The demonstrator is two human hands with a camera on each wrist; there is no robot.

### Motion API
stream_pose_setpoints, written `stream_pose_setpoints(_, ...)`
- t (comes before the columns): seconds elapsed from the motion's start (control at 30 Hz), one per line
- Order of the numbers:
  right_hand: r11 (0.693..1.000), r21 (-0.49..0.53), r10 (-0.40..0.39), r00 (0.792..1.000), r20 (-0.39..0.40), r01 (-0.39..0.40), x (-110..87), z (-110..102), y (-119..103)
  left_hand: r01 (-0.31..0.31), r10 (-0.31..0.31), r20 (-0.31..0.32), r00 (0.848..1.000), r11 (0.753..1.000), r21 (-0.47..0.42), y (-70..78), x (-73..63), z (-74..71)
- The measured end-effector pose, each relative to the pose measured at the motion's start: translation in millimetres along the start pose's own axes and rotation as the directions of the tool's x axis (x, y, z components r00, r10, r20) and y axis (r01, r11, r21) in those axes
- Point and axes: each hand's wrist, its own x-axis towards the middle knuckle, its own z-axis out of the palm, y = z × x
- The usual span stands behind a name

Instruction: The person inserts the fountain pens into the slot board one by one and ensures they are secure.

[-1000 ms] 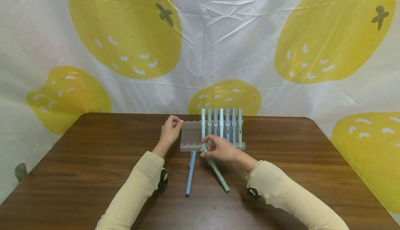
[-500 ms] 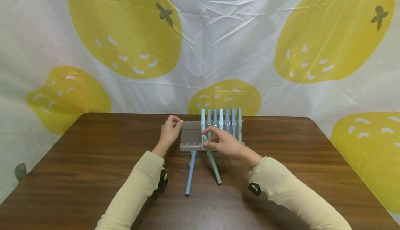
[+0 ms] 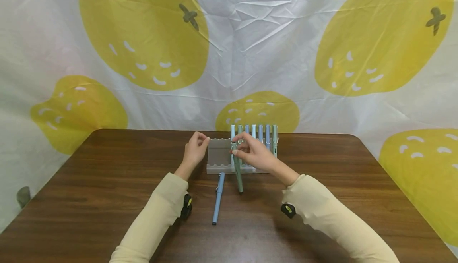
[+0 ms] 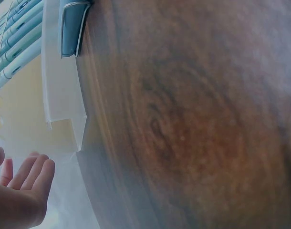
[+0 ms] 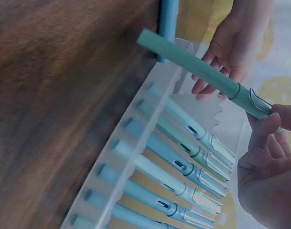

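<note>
My right hand (image 3: 255,153) pinches a green pen (image 3: 237,175) by its clip end between thumb and fingers. That pen slants down in front of the clear pen rack (image 3: 219,153), overlapping its front lip in the head view. At the rack's upper left corner, my left hand (image 3: 195,147) holds the edge with its fingertips. Several pale blue, green and blue pens (image 5: 160,167) stand side by side in the rack's right part, clips up. A blue pen (image 3: 218,199) lies on the table in front of the rack, clip end toward it.
The brown wooden table (image 3: 107,199) ends just behind the rack, against a white cloth (image 3: 264,56) printed with yellow lemons. Slots at the rack's left hold no pens. Black wrist cameras sit by both sleeves.
My right hand has lifted the green pen up toward the rack, and the pen has swung from a strong slant to nearly upright. The left hand and the blue pen have stayed put.
</note>
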Motion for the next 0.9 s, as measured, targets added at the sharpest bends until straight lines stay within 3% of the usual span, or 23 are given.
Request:
stream_pose_setpoints(0.13, 1.0, 0.007, -0.003, 0.999, -0.041, 0.004, 5.4, 1, -5, 0.001, -0.001, 0.002, 1.0, 1.0, 0.002, -0.9, 0.4, 0.3)
stream_pose_setpoints(0.37, 0.998, -0.027, -0.052, 0.993, -0.104, 0.049, 5.0, -3, -46, -0.002, 0.002, 0.004, 1.0, 1.0, 0.01, -2.4, 1.2, 0.4)
stream_pose_setpoints(0.67, 0.999, 0.01, -0.048, 0.984, -0.174, 0.05, 14.5, -3, -47, -0.001, 0.001, -0.003, 1.0, 1.0, 0.004, -1.9, 1.2, 0.5)
stream_pose_setpoints(0.9, 0.993, -0.007, -0.114, 0.965, -0.237, 0.115, 24.5, 2, -26, 0.001, -0.001, -0.007, 1.0, 1.0, -0.009, -1.7, 1.7, 1.1)
